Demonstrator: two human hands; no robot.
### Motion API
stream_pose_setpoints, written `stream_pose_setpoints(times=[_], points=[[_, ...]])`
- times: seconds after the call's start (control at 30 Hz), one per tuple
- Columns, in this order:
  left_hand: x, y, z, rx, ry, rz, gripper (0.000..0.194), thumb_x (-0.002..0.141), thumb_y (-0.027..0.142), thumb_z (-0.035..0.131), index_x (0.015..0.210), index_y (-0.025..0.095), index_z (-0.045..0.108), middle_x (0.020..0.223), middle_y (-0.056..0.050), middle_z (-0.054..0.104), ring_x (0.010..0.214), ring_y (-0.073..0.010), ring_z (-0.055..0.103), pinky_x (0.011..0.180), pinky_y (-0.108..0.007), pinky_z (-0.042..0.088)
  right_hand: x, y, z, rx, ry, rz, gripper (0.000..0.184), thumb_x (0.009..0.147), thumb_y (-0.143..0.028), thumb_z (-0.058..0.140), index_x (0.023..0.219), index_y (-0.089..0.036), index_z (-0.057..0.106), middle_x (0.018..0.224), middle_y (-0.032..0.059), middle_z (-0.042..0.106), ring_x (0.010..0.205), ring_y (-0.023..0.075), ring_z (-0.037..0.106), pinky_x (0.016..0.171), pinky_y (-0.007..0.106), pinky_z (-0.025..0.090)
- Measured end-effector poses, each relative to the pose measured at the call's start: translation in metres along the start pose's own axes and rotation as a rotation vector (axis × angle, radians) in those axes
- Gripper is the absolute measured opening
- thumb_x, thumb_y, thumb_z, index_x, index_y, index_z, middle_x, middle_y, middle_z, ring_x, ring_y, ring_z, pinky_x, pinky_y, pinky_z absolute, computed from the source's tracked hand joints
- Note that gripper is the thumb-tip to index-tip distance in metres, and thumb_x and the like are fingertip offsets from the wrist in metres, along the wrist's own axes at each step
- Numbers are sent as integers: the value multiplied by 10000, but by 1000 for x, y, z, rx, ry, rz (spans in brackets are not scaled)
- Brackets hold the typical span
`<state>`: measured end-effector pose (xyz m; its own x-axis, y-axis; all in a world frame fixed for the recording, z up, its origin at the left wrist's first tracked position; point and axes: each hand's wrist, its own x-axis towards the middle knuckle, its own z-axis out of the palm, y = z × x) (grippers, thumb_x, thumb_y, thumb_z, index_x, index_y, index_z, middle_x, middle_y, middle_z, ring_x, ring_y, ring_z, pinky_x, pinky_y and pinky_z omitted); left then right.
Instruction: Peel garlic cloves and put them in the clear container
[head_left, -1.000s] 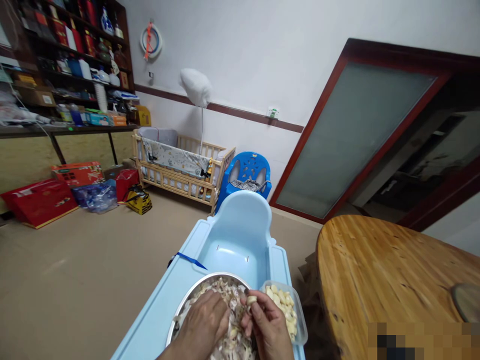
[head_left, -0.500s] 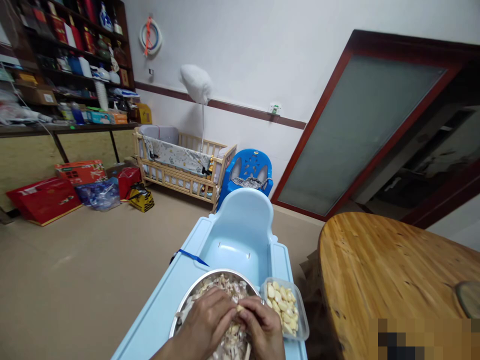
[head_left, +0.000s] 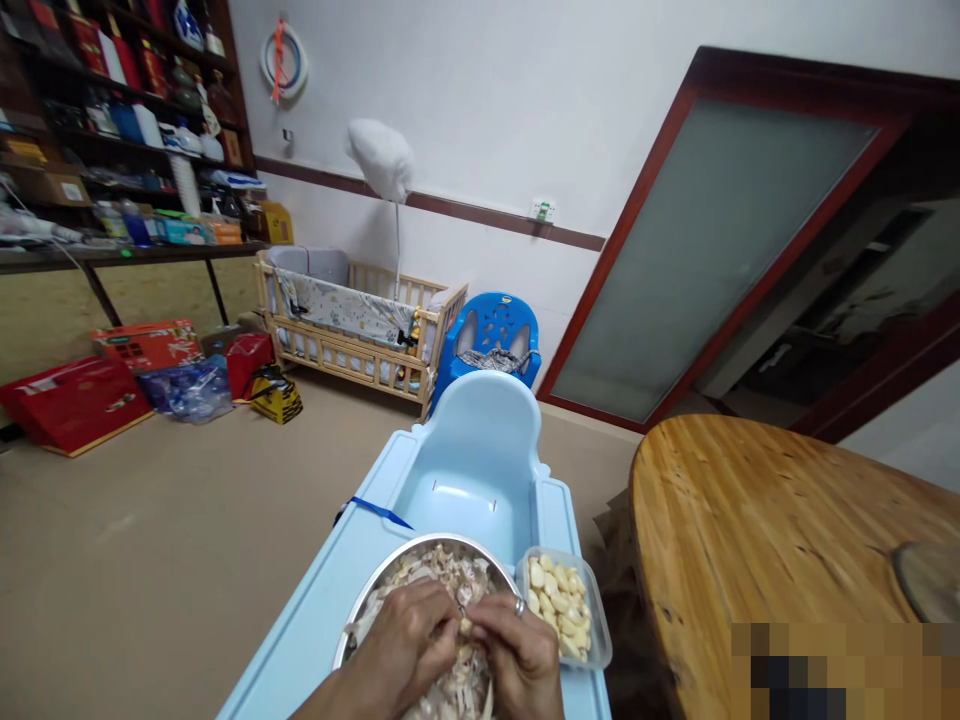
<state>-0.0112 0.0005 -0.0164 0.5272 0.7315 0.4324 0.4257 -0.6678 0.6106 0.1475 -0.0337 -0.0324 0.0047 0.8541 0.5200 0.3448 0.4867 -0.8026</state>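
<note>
Both my hands meet over a round metal bowl (head_left: 358, 612) filled with garlic skins and bulbs (head_left: 442, 568). A small pale garlic clove (head_left: 466, 627) sits between the fingertips, pinched by my right hand (head_left: 517, 650), which wears a ring. My left hand (head_left: 412, 630) is closed at the clove's other side, its fingertips pressed together and partly hidden. Just right of the bowl stands a clear plastic container (head_left: 598, 655) holding many peeled garlic cloves (head_left: 559, 605). Bowl and container rest on the tray of a light blue child's high chair (head_left: 300, 620).
A wooden table (head_left: 757, 510) stands close on the right. Beyond the high chair are a blue child's seat (head_left: 496, 325) and a wooden crib (head_left: 352, 375). Red bags (head_left: 75, 400) lie on the floor at left, below a shelf counter. A blue strap (head_left: 382, 513) hangs over the tray edge.
The whole view has shifted slightly. My left fingers have drawn back a little from the clove, which remains at the right fingertips over the bowl.
</note>
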Motion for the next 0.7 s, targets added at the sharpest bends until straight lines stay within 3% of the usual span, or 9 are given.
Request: stream_pose_setpoints(times=[0.17,0.3,0.43,0.6,0.7], points=[[2,2,0,-77,38,-69,183,707,88,447,616,147,594,593,-42,635,561,-164,602,531,-229,427,1,4,-1,43,3,57,192,760,-128,590,790,-262,724,684,5,712,634,169,663,582,231,530],[3,2,1,-37,97,-97,186,735,102,434,613,146,568,597,-44,617,556,-159,590,527,-229,419,-2,7,-1,-148,-13,10,222,764,-147,592,924,-243,711,853,66,700,787,207,662,705,290,535],[1,1,2,9,105,-87,225,769,119,412,572,156,514,578,-36,590,536,-152,569,511,-227,404,-3,3,-2,-256,-10,-46,263,738,-149,625,982,-218,692,808,74,644,735,203,639,659,289,532],[0,6,2,-54,94,-113,170,758,136,432,622,165,530,598,-20,590,551,-144,565,522,-220,406,2,-6,-1,-45,-80,55,170,739,-166,624,875,-225,706,743,45,690,654,184,637,611,261,515],[1,7,1,-58,133,-113,175,753,135,419,616,173,522,585,-12,583,538,-140,560,513,-218,406,1,-4,-2,134,20,169,112,708,-272,670,796,-230,724,715,37,696,647,190,629,591,263,504]])
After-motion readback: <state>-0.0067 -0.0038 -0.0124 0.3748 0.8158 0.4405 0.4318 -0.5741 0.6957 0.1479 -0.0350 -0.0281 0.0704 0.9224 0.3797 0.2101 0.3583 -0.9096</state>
